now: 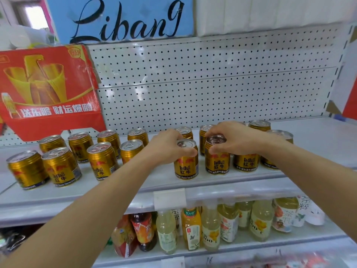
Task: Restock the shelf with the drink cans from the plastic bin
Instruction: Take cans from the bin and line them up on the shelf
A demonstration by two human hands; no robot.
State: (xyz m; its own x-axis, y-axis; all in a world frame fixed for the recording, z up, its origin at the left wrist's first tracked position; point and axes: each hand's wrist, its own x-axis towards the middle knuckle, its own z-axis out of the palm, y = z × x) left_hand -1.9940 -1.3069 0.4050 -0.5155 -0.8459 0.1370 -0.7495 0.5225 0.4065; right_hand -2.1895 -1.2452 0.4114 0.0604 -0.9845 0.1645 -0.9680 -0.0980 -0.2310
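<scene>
I see my left hand [166, 146] wrapped round the top of a gold can [186, 161] near the front of the shelf [318, 140]. The fingers curl over the far rim and the thumb presses the near side just under the lid, so that grip is closed on the can. My right hand [237, 138] has a second can [217, 155] right beside the first one, to its right. Its fingers bend over the lid from behind and the thumb sits on the front side, so that grip is closed on this can too. The two cans are very close together; I cannot tell if they touch.

Both cans stand straight up, long way up and down, lids facing the ceiling. Their red and gold labels face me.

More cans stand all around. A group on the left [58, 163] sits in two loose rows, well apart from my hands. Other cans on the right [246, 161] stand just behind and beside the second can, partly under my right wrist.

A red box [48, 89] leans at the back left. A white board with holes [202, 80] makes the back wall. Below, bottles [210, 229] fill the lower shelf.
</scene>
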